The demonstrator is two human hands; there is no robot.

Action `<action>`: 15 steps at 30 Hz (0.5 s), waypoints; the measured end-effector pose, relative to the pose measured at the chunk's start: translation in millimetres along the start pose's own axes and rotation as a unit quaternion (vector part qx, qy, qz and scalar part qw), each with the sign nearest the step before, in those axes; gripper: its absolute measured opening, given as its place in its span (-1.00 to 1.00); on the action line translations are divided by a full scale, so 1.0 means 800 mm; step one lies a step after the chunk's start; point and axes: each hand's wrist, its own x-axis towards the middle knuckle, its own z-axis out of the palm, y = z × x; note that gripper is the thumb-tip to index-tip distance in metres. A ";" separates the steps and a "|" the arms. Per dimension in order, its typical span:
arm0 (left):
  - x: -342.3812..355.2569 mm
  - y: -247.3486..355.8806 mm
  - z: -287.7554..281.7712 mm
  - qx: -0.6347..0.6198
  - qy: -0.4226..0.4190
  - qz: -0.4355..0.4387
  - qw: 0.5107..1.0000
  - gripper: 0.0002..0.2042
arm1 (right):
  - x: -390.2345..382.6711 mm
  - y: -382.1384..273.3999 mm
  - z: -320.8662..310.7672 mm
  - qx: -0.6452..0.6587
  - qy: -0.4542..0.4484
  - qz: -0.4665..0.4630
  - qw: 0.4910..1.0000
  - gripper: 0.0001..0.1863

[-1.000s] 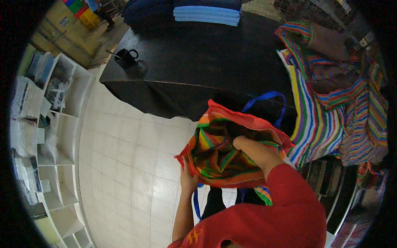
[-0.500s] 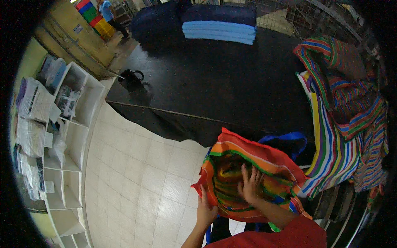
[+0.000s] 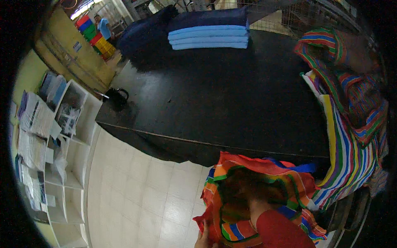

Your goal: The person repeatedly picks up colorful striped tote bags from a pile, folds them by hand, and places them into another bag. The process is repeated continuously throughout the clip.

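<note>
A striped cloth bag (image 3: 304, 184), mostly orange and red with green and blue bands, gapes open at the near edge of the table. My right hand (image 3: 255, 204) reaches down inside it; the fingers are lost in the dark interior. At the bag's near left rim, my left hand (image 3: 203, 239) grips the red edge, partly cut off by the lower border of the view. A blue strap (image 3: 304, 168) shows behind the bag's far rim.
The black-covered table (image 3: 215, 95) carries light blue folded cloths (image 3: 209, 38), dark folded cloths (image 3: 206, 17) and a black mug (image 3: 115, 98). More striped fabric (image 3: 351, 155) hangs at the right. White shelves (image 3: 78, 165) with wrapped packs line the left. A person (image 3: 103, 28) stands far back.
My right hand has gone deeper into the bag, hiding its fingers. The bag and both hands sit lower in view. The distant person has shifted left.
</note>
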 end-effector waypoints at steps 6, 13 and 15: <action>0.006 0.014 -0.026 0.074 0.041 -0.038 0.996 0.04 | -0.071 0.054 0.046 0.064 -0.021 0.026 0.997 -0.10; -0.014 -0.034 -0.039 0.109 0.060 -0.033 0.992 0.09 | -0.208 0.115 0.022 -0.160 -0.113 0.136 0.971 -0.17; -0.029 -0.050 -0.046 0.068 0.075 -0.023 0.995 0.11 | -0.207 0.145 0.022 -0.187 -0.149 0.108 0.965 -0.25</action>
